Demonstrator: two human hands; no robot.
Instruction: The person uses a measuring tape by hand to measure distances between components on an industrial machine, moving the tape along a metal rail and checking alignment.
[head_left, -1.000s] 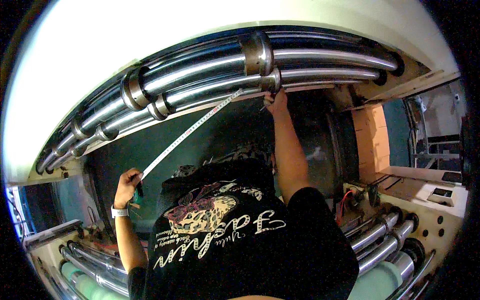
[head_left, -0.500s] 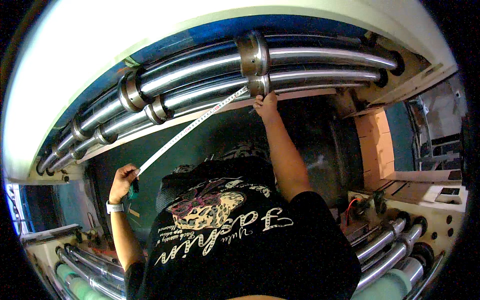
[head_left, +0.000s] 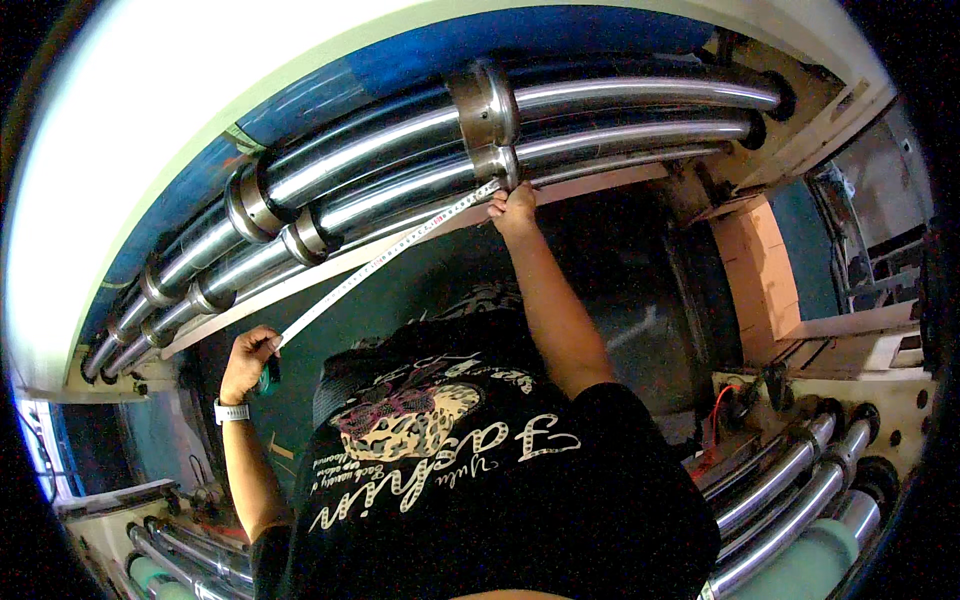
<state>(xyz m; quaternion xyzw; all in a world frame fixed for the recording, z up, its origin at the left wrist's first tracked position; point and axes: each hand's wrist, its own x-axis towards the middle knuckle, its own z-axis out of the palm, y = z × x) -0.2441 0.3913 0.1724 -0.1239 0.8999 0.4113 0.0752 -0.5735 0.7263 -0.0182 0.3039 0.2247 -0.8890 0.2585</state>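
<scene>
Clenched on the tape measure (head_left: pixel 385 258) at both ends, right hand (head_left: pixel 514 208) now pinning its tip against the steel collar (head_left: pixel 497 165) after sliding left along the chrome rollers (head_left: pixel 620 135), left hand (head_left: pixel 248 362) holding the case low, tape pulled taut.

right hand (head_left: pixel 513 207) shifts left along rollers (head_left: pixel 620 130), tape (head_left: pixel 385 260) end now at collar (head_left: pixel 497 160) | tape angle flatter, span shorter | left hand (head_left: pixel 250 352) sits a bit lower-left | view tilts up, more blue panel (head_left: pixel 480 45) showing
</scene>
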